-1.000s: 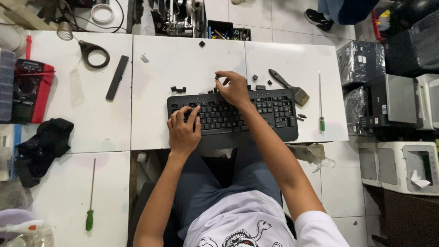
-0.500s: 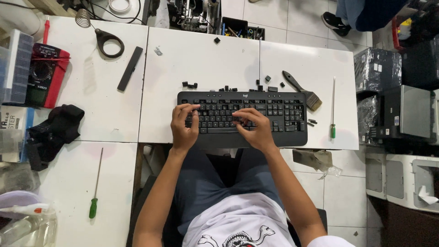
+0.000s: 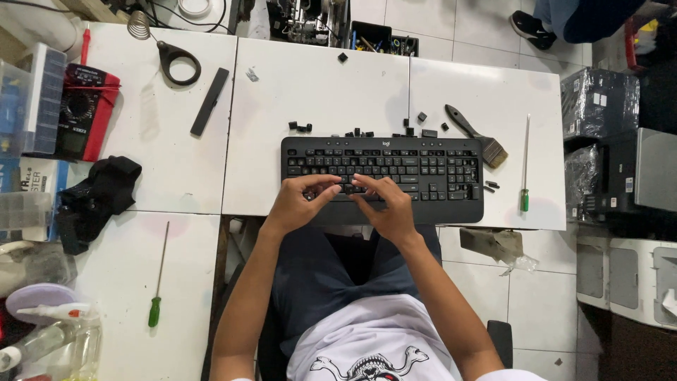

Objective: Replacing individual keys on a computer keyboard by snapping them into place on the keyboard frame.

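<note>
Head view shows us seated at a white table (image 3: 317, 92) with both hands over a black keyboard (image 3: 423, 176). Our left hand (image 3: 296, 201) rests on the keyboard's lower left part, fingers curled, thumb and forefinger pinched toward a small dark keycap (image 3: 347, 188) at the middle of the lower key rows. Our right hand (image 3: 386, 208) lies just beside the left, its fingertips meeting the same spot; whether that hand grips the keycap or only touches it we cannot tell. Beyond our hands, along the keyboard's far edge, loose black keycaps (image 3: 300, 127) lie scattered. Off to the right of our right hand a paintbrush (image 3: 474, 134) lies with its bristles touching the keyboard's far corner, and past it a green-handled screwdriver (image 3: 524, 169) lies on the table. Well to the left of our left hand lie a black cloth (image 3: 95, 197), a second green-handled screwdriver (image 3: 158, 282) and a red multimeter (image 3: 81, 113).
</note>
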